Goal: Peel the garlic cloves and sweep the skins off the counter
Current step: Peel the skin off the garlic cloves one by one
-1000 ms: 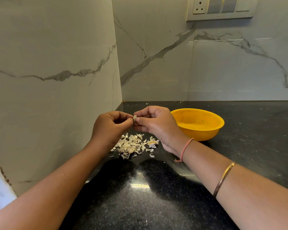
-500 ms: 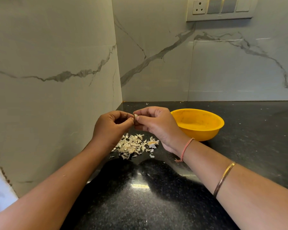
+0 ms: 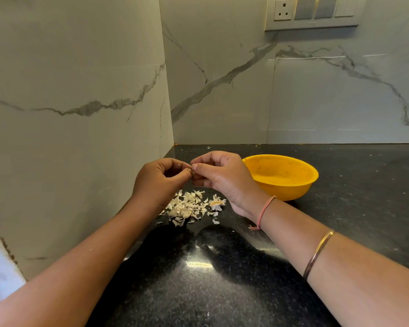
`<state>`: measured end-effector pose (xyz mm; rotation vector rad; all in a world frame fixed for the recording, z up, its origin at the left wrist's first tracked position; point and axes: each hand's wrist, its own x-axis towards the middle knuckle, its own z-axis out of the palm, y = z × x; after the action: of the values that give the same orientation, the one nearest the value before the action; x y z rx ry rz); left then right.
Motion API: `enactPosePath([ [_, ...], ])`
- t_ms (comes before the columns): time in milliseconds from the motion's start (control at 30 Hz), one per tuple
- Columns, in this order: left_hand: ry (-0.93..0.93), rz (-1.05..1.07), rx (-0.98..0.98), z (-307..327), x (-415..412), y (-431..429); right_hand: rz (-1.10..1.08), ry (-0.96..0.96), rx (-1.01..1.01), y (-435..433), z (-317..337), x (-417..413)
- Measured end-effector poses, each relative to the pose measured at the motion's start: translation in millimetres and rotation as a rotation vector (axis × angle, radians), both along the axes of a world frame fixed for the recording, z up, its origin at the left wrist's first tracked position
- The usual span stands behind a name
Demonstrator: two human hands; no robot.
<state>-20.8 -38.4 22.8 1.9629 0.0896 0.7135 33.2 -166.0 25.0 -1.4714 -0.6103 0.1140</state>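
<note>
The black counter (image 3: 222, 291) runs into a corner of marble wall, and on it stands a yellow bowl (image 3: 293, 190), by which everything else is placed. As far as its inside shows, the bowl looks empty; it probably sits close so that peeled cloves can be dropped in without a reach.

Just left of the bowl, both hands are raised above the counter. The left hand (image 3: 156, 182) and the right hand (image 3: 222, 178) meet fingertip to fingertip, each with fingers curled in and thumb pressed to forefinger. They appear to pinch one garlic clove between them, though the clove is almost wholly hidden in the pinch. One hand likely steadies it while the other picks at the skin.

Left of the bowl and nearer the person, directly under the hands, lies a heap of pale skins (image 3: 189, 206), where peelings would naturally fall. A few stray flakes (image 3: 208, 147) lie left of the bowl towards the wall. None has been swept yet.
</note>
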Motion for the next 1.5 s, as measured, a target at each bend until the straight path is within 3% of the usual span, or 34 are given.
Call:
enactPosePath([
  [400, -0.011, 0.140, -0.073, 1.3, 2.6, 7.0, 0.080, 0.054, 0.041, -2.9, 2.8, 0.6],
  [867, 0.012, 0.044, -0.035, 1.7, 0.8, 6.5, 0.096, 0.053, 0.073, -4.1, 2.0, 2.7],
  [1500, 0.066, -0.029, -0.062, 0.5, 2.4, 4.8, 0.010, -0.173, -0.057, -3.8, 0.2, 3.8],
])
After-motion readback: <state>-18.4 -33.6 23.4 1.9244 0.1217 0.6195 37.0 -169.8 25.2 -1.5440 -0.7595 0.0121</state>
